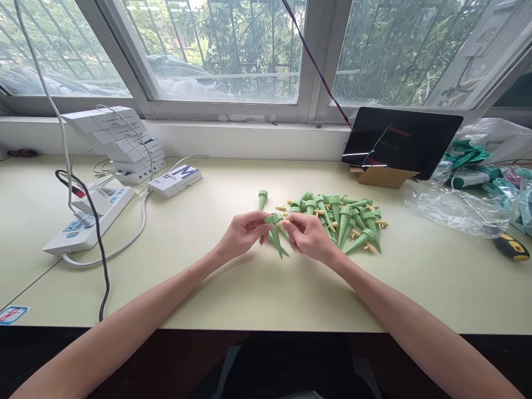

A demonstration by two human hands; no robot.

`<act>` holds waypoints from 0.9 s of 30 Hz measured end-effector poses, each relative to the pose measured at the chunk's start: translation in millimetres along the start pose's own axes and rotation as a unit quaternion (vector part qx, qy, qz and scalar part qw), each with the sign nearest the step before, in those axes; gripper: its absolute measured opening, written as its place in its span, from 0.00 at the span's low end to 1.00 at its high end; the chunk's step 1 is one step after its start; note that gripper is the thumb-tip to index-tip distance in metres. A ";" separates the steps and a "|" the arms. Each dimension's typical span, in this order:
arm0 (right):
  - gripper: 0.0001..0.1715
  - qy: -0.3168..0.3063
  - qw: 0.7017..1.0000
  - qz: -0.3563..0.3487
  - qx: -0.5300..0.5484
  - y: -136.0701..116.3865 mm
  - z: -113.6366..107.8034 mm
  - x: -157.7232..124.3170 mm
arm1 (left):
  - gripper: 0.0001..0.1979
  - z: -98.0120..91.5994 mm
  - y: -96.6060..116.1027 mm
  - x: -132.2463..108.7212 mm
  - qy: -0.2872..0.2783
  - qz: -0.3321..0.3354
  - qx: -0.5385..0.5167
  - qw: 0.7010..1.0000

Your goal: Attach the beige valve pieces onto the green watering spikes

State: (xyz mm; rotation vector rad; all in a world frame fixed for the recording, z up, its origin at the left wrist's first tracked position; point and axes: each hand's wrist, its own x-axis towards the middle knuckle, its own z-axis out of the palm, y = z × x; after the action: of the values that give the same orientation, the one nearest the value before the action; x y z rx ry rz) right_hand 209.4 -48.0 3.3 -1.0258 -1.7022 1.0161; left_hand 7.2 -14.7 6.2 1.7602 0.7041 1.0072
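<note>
My left hand (243, 234) pinches a green plastic watering spike (274, 237) by its wide capped end, with the point hanging down over the table. Close against its cap, my right hand (310, 235) is closed in a pinch on a small yellow valve (280, 223), largely covered by the fingers. Another green spike tip shows just behind the held one. Beyond my left hand lies a single green spike (262, 199). A heap of green spikes (344, 219) mixed with small yellow valves (369, 247) spreads beside and behind my right hand.
On the left are a power strip (87, 230) with cables, stacked white boxes (120, 138) and a separate white box (177, 180). A tablet (403, 141) leans on a cardboard stand (384, 177) at the back. Clear plastic bags (461, 210) and a yellow-black tool (512, 246) lie right.
</note>
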 end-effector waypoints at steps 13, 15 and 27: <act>0.17 0.007 0.999 -0.016 -0.036 -2.7 0.3 -1.3 | 0.11 -1.2 1.2 -0.3 -0.026 -0.019 -0.033 0.999; 0.16 0.008 0.999 -0.017 -0.045 -2.3 0.1 -1.1 | 0.10 -0.6 -0.5 -0.9 -0.012 -0.003 -0.011 1.000; 0.18 0.007 0.999 -0.019 -0.049 -2.3 0.0 -0.5 | 0.12 1.1 6.7 -1.5 -0.022 -0.028 -0.011 0.999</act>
State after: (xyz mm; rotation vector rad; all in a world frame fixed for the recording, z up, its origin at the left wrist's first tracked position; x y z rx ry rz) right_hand 209.0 -49.2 5.3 -1.0564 -1.7692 0.9062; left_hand 7.6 -18.9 11.6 1.7295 0.7072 0.9328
